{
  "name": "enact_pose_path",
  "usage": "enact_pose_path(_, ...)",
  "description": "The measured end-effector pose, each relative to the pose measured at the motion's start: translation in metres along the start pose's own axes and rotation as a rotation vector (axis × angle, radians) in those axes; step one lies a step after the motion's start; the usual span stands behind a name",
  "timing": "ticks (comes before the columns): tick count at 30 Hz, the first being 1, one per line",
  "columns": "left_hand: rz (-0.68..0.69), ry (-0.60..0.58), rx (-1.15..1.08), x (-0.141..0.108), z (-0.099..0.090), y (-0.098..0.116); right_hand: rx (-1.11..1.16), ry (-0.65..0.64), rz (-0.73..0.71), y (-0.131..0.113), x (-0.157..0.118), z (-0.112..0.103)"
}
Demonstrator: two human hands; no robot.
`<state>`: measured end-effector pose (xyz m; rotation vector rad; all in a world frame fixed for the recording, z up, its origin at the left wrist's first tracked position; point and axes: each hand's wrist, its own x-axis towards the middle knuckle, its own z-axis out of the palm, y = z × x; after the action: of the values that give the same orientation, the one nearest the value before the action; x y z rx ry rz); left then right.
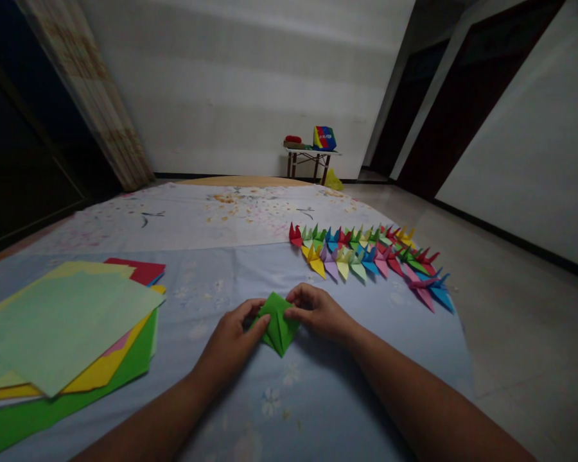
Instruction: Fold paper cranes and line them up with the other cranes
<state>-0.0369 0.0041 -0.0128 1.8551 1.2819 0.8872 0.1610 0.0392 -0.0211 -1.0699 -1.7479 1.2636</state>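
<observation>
A green folded paper (280, 330), diamond-shaped with a crease down its middle, is held between my two hands just above or on the blue tablecloth. My left hand (241, 330) grips its left corner, thumb on top and fingers partly behind it. On the other side, my right hand (318, 311) pinches the right edge between thumb and fingers. Several paper cranes (361, 256) in many colours stand in rows to the right, beyond my right hand. Left of my hands lies a fanned stack of coloured paper sheets (87, 314), pale green on top.
The round table wears a flowered cloth (212, 410), blue in front and white (187, 212) farther back. Against the far wall stands a small table (311, 153) with a colourful box (324, 138) and a red item. A yellow bag (334, 180) sits on the floor beside it.
</observation>
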Motion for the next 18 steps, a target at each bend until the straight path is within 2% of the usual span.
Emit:
enact_pose_path(2,-0.018,-0.027,-0.067,0.0006,-0.0010,0.0032,0.009,-0.008,0.010,-0.0009,-0.0003,0.0006)
enact_pose_path(11,-0.102,0.007,-0.314,0.0022,0.0046,-0.0017,0.025,-0.062,0.009,-0.0012,-0.0005,0.0014)
enact_pose_path(15,-0.090,-0.008,-0.323,0.0047,0.0064,-0.0037,-0.014,-0.062,-0.023,-0.0021,-0.0006,0.0018)
enact_pose_path(18,-0.057,0.004,-0.217,0.0073,0.0067,-0.0040,-0.160,-0.014,-0.040,-0.0025,-0.0004,0.0028)
